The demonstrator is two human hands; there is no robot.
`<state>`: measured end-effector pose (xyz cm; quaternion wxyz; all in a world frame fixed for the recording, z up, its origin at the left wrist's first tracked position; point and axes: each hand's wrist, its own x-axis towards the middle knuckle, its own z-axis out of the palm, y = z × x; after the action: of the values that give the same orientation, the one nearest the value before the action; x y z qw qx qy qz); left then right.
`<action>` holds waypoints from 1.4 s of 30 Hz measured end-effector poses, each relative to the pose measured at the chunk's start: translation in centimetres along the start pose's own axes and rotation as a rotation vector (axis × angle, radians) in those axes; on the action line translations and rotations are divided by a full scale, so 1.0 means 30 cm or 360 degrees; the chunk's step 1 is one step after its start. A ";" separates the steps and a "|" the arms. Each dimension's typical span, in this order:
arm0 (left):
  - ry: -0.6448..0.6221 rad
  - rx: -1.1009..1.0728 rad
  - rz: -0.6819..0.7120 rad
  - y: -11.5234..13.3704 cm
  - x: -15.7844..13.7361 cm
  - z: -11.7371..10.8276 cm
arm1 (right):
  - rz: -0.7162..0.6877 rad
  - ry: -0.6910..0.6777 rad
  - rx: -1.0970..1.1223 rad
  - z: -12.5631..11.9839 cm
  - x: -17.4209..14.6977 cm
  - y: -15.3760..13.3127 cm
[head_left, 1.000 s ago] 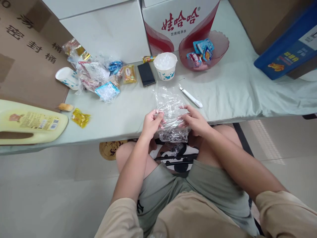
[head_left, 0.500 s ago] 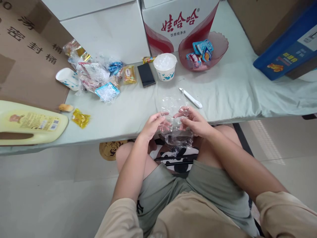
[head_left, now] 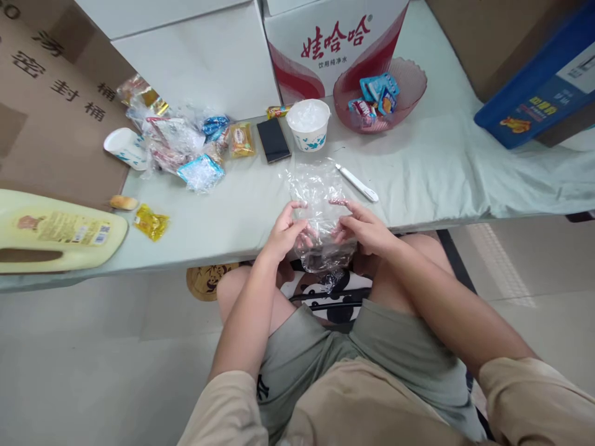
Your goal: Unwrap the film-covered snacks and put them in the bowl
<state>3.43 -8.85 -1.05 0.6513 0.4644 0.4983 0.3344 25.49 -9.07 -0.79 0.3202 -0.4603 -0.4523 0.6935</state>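
Note:
A thin, crumpled clear plastic bag [head_left: 320, 214] stretches between my two hands at the table's front edge. Its lower part hangs over the edge above my lap, and its upper part lies on the cloth. My left hand [head_left: 287, 232] grips the left side, fingers curled and thumb on the film. On the right side, my right hand [head_left: 365, 226] pinches the plastic with its index finger reaching forward. Just beyond the right hand lies a white utility knife [head_left: 357, 183]. A white paper cup [head_left: 308, 127] with clear plastic inside stands farther back.
A black phone [head_left: 274, 140] lies left of the cup. Behind are a pink glass bowl [head_left: 409, 99] with snack packets and a white carton [head_left: 339, 49]. To the left sit a heap of wrapped snacks [head_left: 176, 136], a bread piece [head_left: 124, 202] and a yellow jug [head_left: 60, 232].
The plastic has spread wider and slid farther up onto the table. My left hand has shifted slightly left, and both index fingers have straightened forward.

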 end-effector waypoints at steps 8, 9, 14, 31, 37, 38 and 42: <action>-0.0091 -0.0361 -0.0086 0.002 0.009 -0.021 | -0.0190 -0.0065 0.0176 -0.001 0.004 0.027; -0.0070 -0.0395 -0.0039 0.003 0.006 -0.020 | -0.0210 -0.0087 0.0215 -0.002 0.003 0.032; -0.0009 -0.0541 0.0078 0.012 0.001 -0.017 | -0.0319 -0.0097 0.0317 -0.004 0.005 0.042; 0.0181 0.0501 0.0510 -0.043 0.029 -0.033 | -0.1082 0.0176 -0.1147 -0.024 0.005 0.046; 0.0320 0.0151 0.0485 -0.047 0.046 -0.039 | -0.0931 0.0260 -0.1639 -0.020 0.041 0.073; 0.0349 0.0175 0.0479 -0.048 0.048 -0.037 | -0.0937 0.0252 -0.1684 -0.021 0.042 0.077; 0.0478 0.0178 0.0479 -0.048 0.053 -0.022 | -0.0979 0.0205 -0.1818 -0.020 0.037 0.087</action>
<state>3.20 -7.75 -2.98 0.4858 0.5138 0.5325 0.4653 25.56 -8.93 -3.70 0.2355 -0.4481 -0.8409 0.1916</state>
